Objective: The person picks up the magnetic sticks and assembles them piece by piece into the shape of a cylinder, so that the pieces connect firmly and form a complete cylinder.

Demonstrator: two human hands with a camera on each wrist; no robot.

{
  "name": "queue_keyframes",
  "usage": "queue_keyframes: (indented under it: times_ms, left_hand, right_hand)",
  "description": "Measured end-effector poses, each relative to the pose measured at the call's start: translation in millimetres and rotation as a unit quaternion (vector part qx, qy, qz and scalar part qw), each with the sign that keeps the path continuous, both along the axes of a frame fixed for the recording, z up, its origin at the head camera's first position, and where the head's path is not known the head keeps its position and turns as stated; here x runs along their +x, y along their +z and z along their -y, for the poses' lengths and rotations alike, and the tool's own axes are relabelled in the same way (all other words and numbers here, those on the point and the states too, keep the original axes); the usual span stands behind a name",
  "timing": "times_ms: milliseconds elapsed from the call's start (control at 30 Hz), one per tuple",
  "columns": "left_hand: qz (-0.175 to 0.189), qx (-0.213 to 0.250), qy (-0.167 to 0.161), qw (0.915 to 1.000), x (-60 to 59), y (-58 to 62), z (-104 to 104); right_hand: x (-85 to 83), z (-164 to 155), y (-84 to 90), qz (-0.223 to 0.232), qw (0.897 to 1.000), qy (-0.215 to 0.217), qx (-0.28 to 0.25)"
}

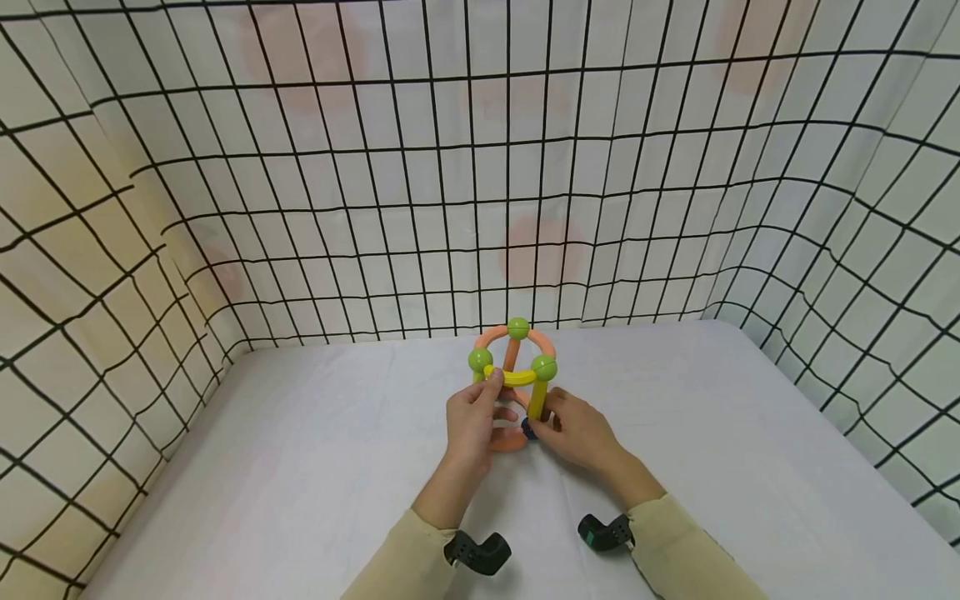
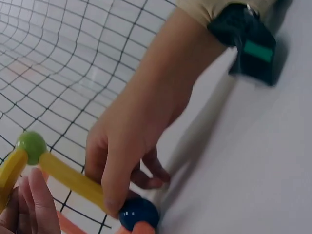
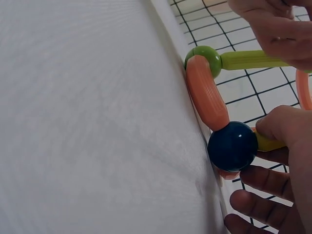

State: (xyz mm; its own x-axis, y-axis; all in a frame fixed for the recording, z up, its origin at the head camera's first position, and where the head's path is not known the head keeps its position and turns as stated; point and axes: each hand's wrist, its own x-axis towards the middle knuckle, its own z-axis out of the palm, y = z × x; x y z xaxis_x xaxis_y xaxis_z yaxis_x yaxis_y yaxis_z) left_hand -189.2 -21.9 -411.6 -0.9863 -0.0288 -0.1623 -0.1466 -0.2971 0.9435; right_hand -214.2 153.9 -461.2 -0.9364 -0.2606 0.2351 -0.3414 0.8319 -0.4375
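A toy frame of magnetic sticks and balls stands on the white table. Its top ring joins green balls (image 1: pixel 518 328) with orange curved sticks and one yellow curved stick (image 1: pixel 519 378). My left hand (image 1: pixel 471 421) grips the frame's left side, thumb up at the yellow curved stick; it largely covers the yellow-green straight stick (image 3: pixel 253 59). Between thumb and index finger, my right hand (image 1: pixel 581 427) pinches a yellow straight stick (image 1: pixel 537 401) just above the dark blue ball (image 3: pixel 233 146). An orange curved stick (image 3: pixel 207 92) links that ball to a lower green ball (image 3: pixel 204 61).
Black netting (image 1: pixel 450 200) over pale cloth surrounds the back and sides of the white table (image 1: pixel 322 467). Dark wrist devices (image 1: pixel 477 553) sit at both beige sleeve cuffs (image 1: pixel 420 542).
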Motion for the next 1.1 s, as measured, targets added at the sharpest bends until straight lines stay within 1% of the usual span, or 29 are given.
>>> queue_keyframes:
  times_ms: [67,133,267,400,433,500,567,633,667,767,867,967,1033,1100]
  left_hand:
    - [-0.006,-0.022,0.013,0.9997,-2.0,-0.1,2.7]
    - [-0.012,-0.033,0.027,0.999,-4.7,-1.0,6.4]
    - [-0.028,-0.042,0.055,0.9972,-9.5,-1.7,15.2]
    - [-0.046,-0.061,0.087,0.9933,-14.3,-2.8,24.6]
    - [-0.053,-0.07,0.093,0.9918,-15.4,-3.4,26.9]
    - [-0.067,-0.105,0.101,0.987,-18.0,-5.7,31.8]
    - [-0.077,-0.15,0.1,0.9806,-20.3,-8.0,36.4]
    - [-0.087,-0.197,0.083,0.9729,-22.5,-10.6,40.8]
    - [-0.09,-0.224,0.073,0.9678,-24.1,-12.1,43.2]
    - [-0.093,-0.271,0.023,0.9578,-27.9,-15.4,49.8]
    - [-0.096,-0.296,-0.032,0.9496,-31.2,-18.8,56.8]
    - [-0.098,-0.305,-0.082,0.9438,-33.2,-23.0,63.9]
    - [-0.107,-0.314,-0.108,0.9371,-34.2,-26.0,68.4]
    - [-0.114,-0.328,-0.128,0.9289,-35.0,-28.2,71.7]
  right_hand:
    - [0.7,-0.3,0.8,0.004,1.0,0.0,-0.003]
    - [1.8,-0.2,1.5,0.004,1.0,0.002,-0.004]
    - [3.6,0.1,1.9,-0.004,1.0,0.009,-0.007]
    - [3.6,-0.2,0.6,-0.006,1.0,0.011,-0.005]
    - [3.4,-0.3,0.2,-0.005,1.0,0.011,-0.004]
    - [3.2,0.0,0.3,-0.002,1.0,0.011,-0.002]
    - [3.1,0.4,0.6,0.004,1.0,0.012,-0.002]
    - [3.2,0.4,0.9,0.006,1.0,0.013,-0.005]
    - [3.1,0.6,1.0,0.007,1.0,0.014,-0.007]
    - [2.8,0.4,0.8,0.007,1.0,0.014,-0.018]
    - [2.1,-0.1,0.3,0.007,0.999,0.012,-0.031]
    - [2.0,-0.6,-0.2,0.006,0.999,0.011,-0.043]
    - [1.9,-0.6,-0.7,0.008,0.999,0.011,-0.048]
    - [1.8,-0.4,-1.2,0.007,0.999,0.013,-0.048]
